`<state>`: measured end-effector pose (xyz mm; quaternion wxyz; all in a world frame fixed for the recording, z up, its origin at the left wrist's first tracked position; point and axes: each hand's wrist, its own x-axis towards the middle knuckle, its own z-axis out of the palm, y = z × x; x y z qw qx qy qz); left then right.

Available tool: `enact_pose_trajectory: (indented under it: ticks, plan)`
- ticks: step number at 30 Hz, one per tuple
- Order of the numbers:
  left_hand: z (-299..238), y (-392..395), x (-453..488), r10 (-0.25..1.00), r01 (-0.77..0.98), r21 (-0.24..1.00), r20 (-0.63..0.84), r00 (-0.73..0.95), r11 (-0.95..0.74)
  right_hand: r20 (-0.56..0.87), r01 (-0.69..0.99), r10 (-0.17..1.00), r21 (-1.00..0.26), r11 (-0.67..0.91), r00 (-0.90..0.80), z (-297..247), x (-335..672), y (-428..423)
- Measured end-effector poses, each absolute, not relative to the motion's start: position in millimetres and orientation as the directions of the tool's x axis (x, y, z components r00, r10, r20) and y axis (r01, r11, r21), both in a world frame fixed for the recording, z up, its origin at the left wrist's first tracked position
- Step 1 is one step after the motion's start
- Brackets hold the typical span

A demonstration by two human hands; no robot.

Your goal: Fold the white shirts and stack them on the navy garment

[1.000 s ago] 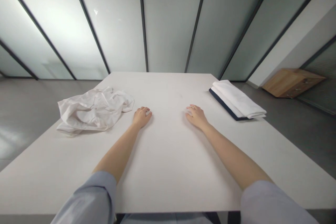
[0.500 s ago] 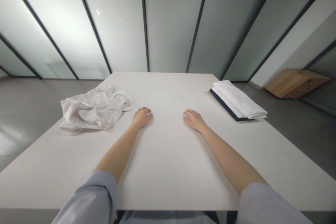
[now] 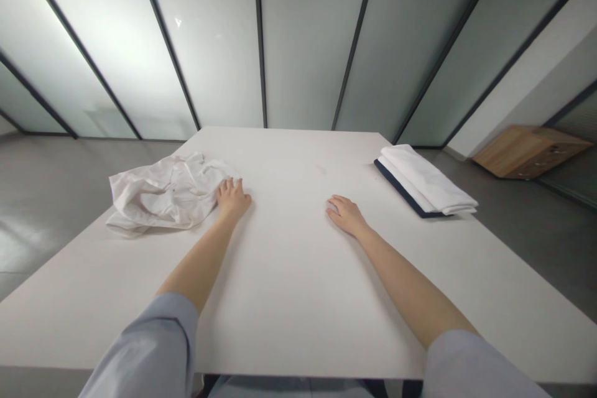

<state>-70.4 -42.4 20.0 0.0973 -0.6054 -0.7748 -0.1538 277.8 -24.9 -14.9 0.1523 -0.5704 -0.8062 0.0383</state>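
Observation:
A crumpled white cloth, perhaps a garment (image 3: 163, 193), lies in a loose heap on the left part of the white table (image 3: 298, 298). My left hand (image 3: 232, 198) is at the heap's right edge, fingers spread and pointing away from me; whether the fingertips touch the fabric I cannot tell. Resting on the tabletop right of centre, my right hand (image 3: 346, 214) has its fingers loosely apart and holds nothing. Folded white cloth (image 3: 424, 177) lies on top of a folded dark navy cloth (image 3: 401, 189) at the table's right side.
Beyond the table's far edge stands a frosted glass wall (image 3: 303, 43) with dark frames. A wooden cabinet (image 3: 513, 149) is on the grey floor (image 3: 527, 217) at the right. The table's near edge runs just in front of my body.
My left hand has moved left and slightly away from me, to the edge of the crumpled cloth, with its fingers spreading. The right hand stays in place. The view has shifted slightly.

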Motion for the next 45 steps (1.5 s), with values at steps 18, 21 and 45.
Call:
enact_pose_trajectory:
  ticks: [18, 21, 45]
  plan:
    - [126.1, -10.0, -149.9, 0.402, 0.599, 0.740, 0.470, -0.786, 0.307, 0.216, 0.918, 0.935, -0.223, 0.327, -0.280, -10.6, 270.0, -29.1]
    - [158.7, 9.1, -107.1, 0.491, 0.766, 0.642, 0.671, -0.555, -0.011, 0.222, 0.914, 0.933, -0.231, 0.334, -0.285, -11.1, 269.0, -28.6]
    - [15.5, -49.2, 41.1, 0.874, 0.737, 0.478, 0.179, 0.451, -0.478, 0.421, 0.668, 0.825, -0.493, 0.557, -0.378, -14.9, 284.6, -22.2]
